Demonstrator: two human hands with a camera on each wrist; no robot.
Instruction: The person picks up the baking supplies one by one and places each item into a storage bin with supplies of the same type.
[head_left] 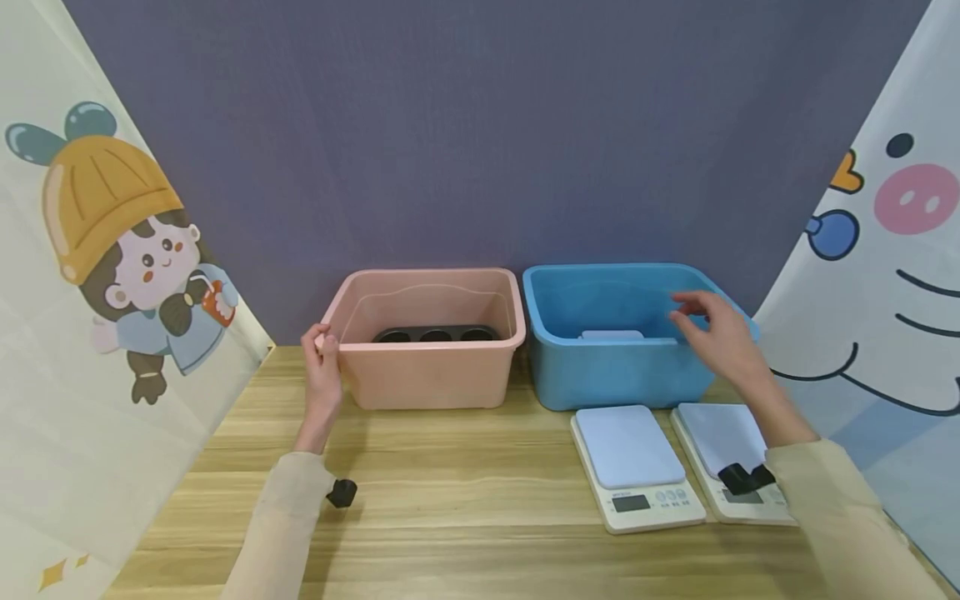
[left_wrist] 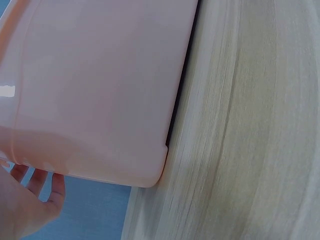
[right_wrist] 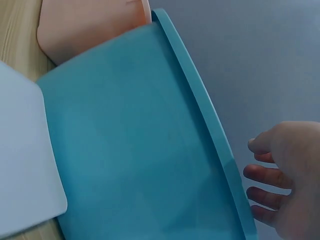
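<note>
Bins block the back, scales crowd the right
Bare wooden table [head_left: 465, 492] lies open before the pink bin [head_left: 427, 367]; two scales [head_left: 637, 467] stand just before the blue bin [head_left: 615, 367].

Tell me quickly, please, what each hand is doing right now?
Left hand: holding the pink bin at its left rim corner.
Right hand: open, fingers relaxed, holding nothing, over the blue bin.

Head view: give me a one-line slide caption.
Left hand grips the pink bin corner; right hand hovers open over the blue bin.
</note>
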